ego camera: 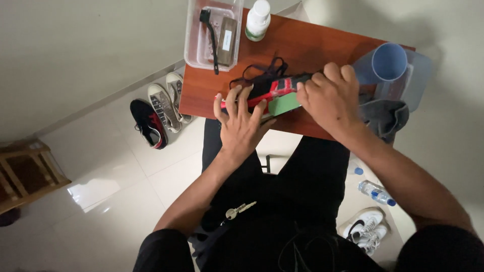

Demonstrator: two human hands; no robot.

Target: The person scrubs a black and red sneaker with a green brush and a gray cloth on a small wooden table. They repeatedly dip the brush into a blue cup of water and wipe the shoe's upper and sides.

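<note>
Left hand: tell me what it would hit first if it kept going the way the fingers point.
The left hand already touches the red and black shoe; beyond it probably the dark laces.

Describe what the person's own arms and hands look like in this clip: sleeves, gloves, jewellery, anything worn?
Both arms are bare along the whole visible length. The left hand and the right hand wear no gloves, and no watch, ring or bracelet shows. Short black sleeves begin only at the upper arms, near the bottom edge of the picture.

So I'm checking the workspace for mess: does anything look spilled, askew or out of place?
Nothing spilled. The red and black shoe lies on its side on the table, laces loose, held by both hands.
</note>
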